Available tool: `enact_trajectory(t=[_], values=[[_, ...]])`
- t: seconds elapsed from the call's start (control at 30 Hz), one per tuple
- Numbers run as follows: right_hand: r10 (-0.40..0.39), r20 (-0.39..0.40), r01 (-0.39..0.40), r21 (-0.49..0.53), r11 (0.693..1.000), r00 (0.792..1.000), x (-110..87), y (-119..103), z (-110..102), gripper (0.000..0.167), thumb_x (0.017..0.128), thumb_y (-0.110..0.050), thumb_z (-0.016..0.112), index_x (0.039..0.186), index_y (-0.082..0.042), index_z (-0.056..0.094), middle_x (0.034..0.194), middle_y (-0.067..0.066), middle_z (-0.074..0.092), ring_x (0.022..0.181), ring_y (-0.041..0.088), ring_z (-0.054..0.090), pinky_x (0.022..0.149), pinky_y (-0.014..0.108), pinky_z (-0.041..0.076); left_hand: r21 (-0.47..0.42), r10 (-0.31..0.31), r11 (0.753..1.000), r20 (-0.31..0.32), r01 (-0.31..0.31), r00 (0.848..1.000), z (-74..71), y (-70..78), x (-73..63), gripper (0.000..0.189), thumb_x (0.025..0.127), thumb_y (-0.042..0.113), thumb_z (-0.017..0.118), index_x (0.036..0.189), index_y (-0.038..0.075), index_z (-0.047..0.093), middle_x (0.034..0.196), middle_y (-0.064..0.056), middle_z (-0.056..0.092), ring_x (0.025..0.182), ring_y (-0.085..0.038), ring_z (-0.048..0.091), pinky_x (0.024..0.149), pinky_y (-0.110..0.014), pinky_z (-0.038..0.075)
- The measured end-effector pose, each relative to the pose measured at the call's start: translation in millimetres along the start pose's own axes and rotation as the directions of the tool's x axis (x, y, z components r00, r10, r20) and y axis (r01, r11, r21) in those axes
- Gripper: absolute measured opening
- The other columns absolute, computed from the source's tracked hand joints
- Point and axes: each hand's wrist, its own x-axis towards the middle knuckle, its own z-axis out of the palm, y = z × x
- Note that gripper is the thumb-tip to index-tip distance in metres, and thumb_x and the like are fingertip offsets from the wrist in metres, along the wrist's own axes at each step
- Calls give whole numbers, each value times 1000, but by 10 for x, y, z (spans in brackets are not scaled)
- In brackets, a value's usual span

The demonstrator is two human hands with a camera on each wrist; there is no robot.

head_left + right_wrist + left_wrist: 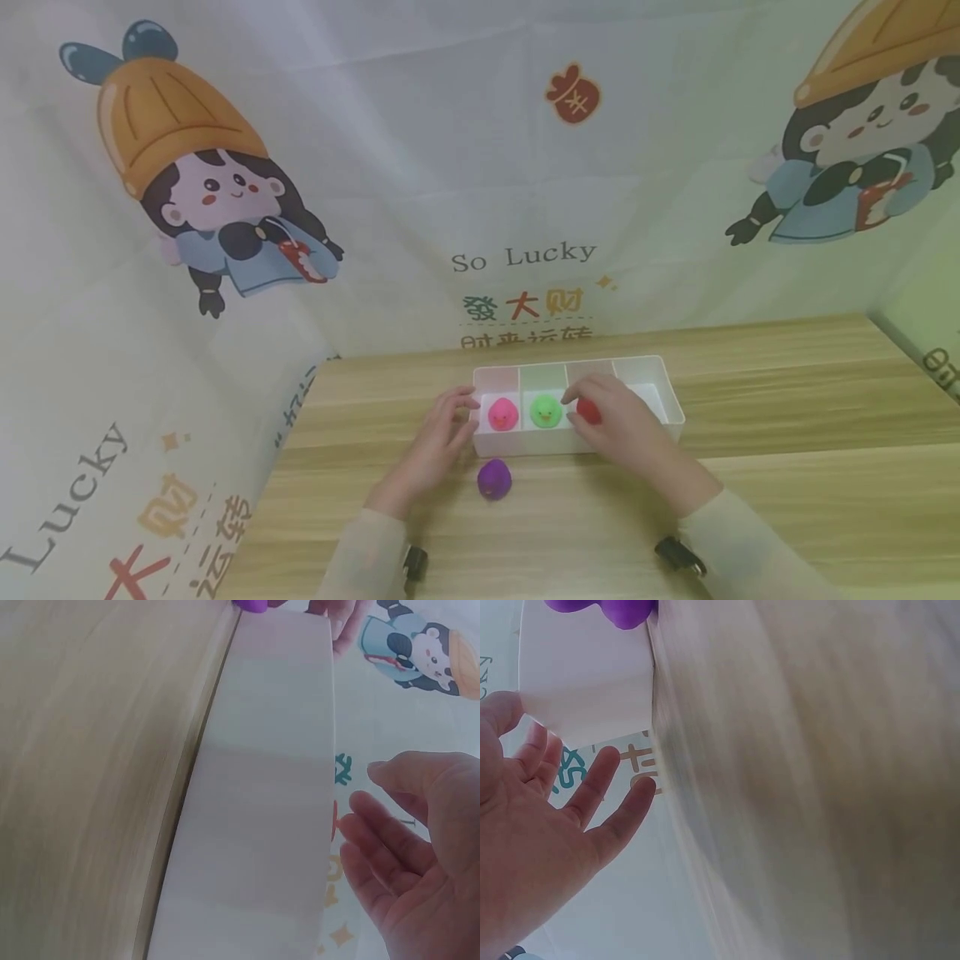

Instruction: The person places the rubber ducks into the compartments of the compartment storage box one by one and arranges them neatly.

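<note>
A long white divided box [517,443] stands on the table. A pink toy duck [502,414] and a green toy duck [546,411] sit in its two left compartments. In the third, a red toy [588,410] is partly covered by my right hand [618,417]. The right wrist view shows that hand's fingers [382,836] loosely bent above the box's rim, with nothing between them. My left hand [442,433] is at the box's left end, fingers spread and thumb at its edge; firm contact is unclear. A purple toy [494,480] lies in front of the box.
The wood-grain table [787,500] extends to both sides of the box. A printed cloth [420,167] hangs directly behind the table and along the sides. Dark wrist straps [678,556] show at the sleeves. The box's rightmost compartment [648,400] has a white floor.
</note>
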Motion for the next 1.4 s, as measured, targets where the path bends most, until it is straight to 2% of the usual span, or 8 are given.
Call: enact_trajectory(t=[0.17,0.37,0.7,0.9,1.1,1.4], values=[[-34,-17,34,13,999,999,-19,-56,16,18,75,-14,67,91,-17,59,96,-7,56,95,10,47,81,27,43,-1,12,1000,-3,-12,1000,5,-6,-3,26,92,21,47,116,13,44,138,1,29,108,-17,43,89,-34,40],[-108,-10,108,23,994,994,-39,-122,63,20,75,-16,68,93,-17,60,93,-9,56,83,8,48,72,24,44,-6,6,1000,3,-6,1000,-4,1,-9,26,92,21,47,117,14,43,138,1,28,108,-17,43,88,-35,40],[-113,37,114,-27,993,993,-91,-278,147,19,77,-21,66,94,-22,59,98,-12,56,84,6,51,73,22,44,-13,33,999,-6,-33,999,0,-14,-3,24,92,19,47,115,12,44,137,-2,30,108,-19,44,89,-36,40],[-103,73,102,12,995,992,-122,-362,237,23,76,-18,66,97,-23,59,99,-14,55,82,5,53,71,19,46,-20,43,999,-7,-43,999,3,-28,1,25,92,19,47,115,12,44,137,-3,29,108,-21,44,88,-37,40],[-127,109,120,61,991,986,-127,-434,320,24,77,-17,66,100,-21,59,96,-12,55,82,8,53,70,22,46,-18,51,999,-2,-51,999,4,-36,6,24,92,20,47,114,11,44,137,-3,29,107,-22,44,88,-38,40],[-148,123,144,37,989,981,-145,-524,505,28,76,-20,67,102,-22,59,98,-13,54,86,5,53,71,21,46,-16,67,998,-13,-67,998,-3,-24,8,24,91,17,48,114,10,45,137,-5,30,105,-21,45,87,-37,41]])
